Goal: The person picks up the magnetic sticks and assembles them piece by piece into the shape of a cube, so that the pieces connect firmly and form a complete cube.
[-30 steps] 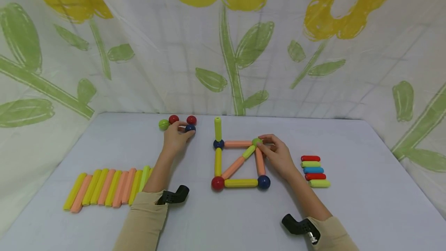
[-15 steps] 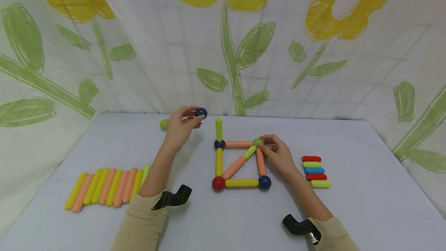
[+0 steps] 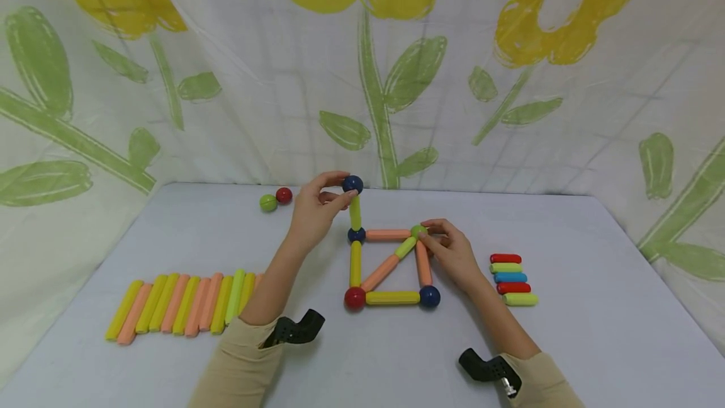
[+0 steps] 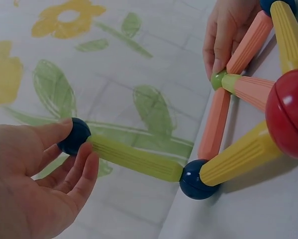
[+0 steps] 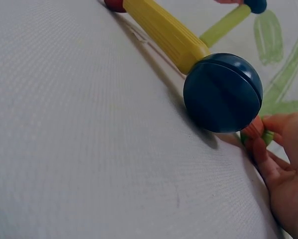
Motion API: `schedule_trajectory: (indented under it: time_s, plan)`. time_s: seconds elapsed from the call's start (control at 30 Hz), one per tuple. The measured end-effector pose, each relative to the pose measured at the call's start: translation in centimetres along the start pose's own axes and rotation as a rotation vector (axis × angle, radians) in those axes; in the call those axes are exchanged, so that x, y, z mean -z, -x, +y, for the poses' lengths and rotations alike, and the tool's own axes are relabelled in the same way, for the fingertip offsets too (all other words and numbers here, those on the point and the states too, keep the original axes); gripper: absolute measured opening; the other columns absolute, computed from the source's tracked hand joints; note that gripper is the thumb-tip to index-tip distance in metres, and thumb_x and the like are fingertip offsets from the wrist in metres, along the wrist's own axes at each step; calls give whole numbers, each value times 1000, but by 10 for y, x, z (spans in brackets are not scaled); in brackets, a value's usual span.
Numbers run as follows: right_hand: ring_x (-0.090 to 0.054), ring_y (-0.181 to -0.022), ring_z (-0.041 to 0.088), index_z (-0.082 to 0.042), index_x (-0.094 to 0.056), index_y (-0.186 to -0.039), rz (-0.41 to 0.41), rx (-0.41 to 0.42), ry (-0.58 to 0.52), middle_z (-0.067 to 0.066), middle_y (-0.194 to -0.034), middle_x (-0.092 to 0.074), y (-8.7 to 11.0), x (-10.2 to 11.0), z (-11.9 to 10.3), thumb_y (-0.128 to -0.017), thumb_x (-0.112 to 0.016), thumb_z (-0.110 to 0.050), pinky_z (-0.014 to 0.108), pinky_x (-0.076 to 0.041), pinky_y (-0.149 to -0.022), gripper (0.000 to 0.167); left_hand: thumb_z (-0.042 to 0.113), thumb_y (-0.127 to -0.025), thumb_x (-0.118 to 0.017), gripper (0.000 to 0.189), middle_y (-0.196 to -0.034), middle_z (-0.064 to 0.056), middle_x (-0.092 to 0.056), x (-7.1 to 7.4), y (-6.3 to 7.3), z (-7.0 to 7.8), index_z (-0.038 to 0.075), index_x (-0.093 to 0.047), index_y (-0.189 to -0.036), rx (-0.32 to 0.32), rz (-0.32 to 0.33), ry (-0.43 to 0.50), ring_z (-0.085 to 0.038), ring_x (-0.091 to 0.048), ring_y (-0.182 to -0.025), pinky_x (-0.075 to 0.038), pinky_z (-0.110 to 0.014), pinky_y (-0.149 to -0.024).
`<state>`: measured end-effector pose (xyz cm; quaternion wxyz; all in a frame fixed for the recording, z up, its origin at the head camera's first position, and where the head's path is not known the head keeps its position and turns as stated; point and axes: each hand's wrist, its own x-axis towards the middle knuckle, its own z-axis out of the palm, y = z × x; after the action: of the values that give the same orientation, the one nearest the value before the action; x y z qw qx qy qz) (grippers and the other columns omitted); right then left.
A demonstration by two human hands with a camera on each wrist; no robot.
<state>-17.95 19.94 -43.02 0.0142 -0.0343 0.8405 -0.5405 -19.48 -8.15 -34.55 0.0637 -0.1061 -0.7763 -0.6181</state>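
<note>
My left hand [image 3: 313, 216] pinches a dark blue ball [image 3: 352, 184] between thumb and fingers. In the left wrist view this ball [image 4: 71, 140] meets the end of a light green rod [image 4: 139, 160], which rises from another blue ball [image 4: 196, 185]. That lower ball forms the far left corner of a square frame of rods and balls. At the far right corner, my right hand [image 3: 454, 255] pinches a green ball [image 3: 418, 230]. A red ball [image 3: 355, 298] and a blue ball [image 3: 430, 297] make the near corners. A diagonal of two joined rods [image 3: 381, 272] crosses the frame.
To the left lies a row of yellow, orange and green rods [image 3: 170, 304], partly behind my left forearm. A green ball [image 3: 268, 203] and a red ball [image 3: 284, 195] sit at the back left. Several short rods [image 3: 512, 277] are stacked in a column at the right.
My left hand has lifted the blue ball from the loose balls and brought it right, to the top of the upright green rod. The right hand has stayed at the green ball.
</note>
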Motion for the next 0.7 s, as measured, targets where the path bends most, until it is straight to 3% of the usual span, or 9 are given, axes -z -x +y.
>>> schedule_trajectory:
  time_s: [0.1,0.43,0.7]
  plan:
    - [-62,-89,17,-5,-61,-137,-2,3,-5,20,-133,-63,0,0,0,-107,-65,-25,22,-50,-69,36,10,-102,-72,39,-129,-17,-68,-1,0,-2,4,-64,-140,-1,-3,-3,-32,-73,-99,-59,-24,-85]
    - [-64,-92,18,-6,-61,-137,3,3,-1,20,-132,-63,0,0,1,-107,-65,-25,22,-51,-70,36,12,-101,-74,41,-132,-16,-66,-4,2,1,6,-64,-140,-2,-38,-14,-32,-73,-100,-58,-24,-84]
    - [-63,-91,16,-5,-62,-137,7,-1,-6,19,-131,-63,-1,0,1,-108,-64,-24,21,-50,-68,34,12,-101,-73,42,-133,-16,-65,-4,3,3,6,-63,-141,3,-45,-14,-33,-72,-102,-59,-50,-95]
